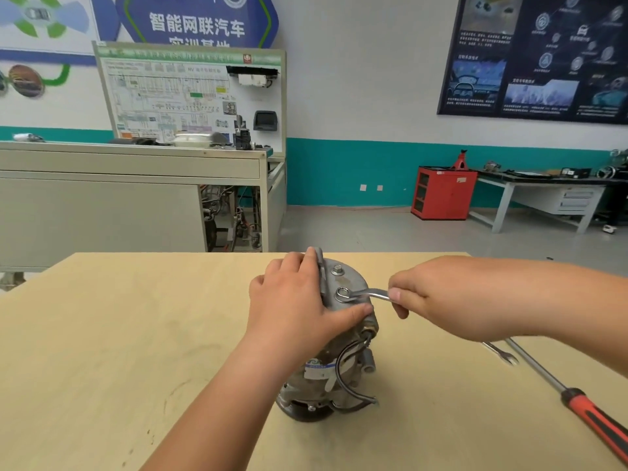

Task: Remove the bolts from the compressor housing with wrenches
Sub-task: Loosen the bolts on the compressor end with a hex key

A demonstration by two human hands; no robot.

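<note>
A grey metal compressor [334,365] stands upright on the wooden table [102,334], its flat end plate facing up. My left hand [299,300] grips the top of the housing from the left, thumb across the front rim. My right hand [441,297] pinches the handle of a silver ring wrench [365,294]. The wrench's ring end sits over a bolt [343,294] near the middle of the plate. A second bolt [337,269] with a washer stands bare at the far edge. A black cable loops down the compressor's right side.
A second open-end wrench [499,354] lies on the table under my right forearm. Beside it lies a long screwdriver [584,406] with a red and black handle. A grey workbench and a red cabinet stand on the floor beyond the table.
</note>
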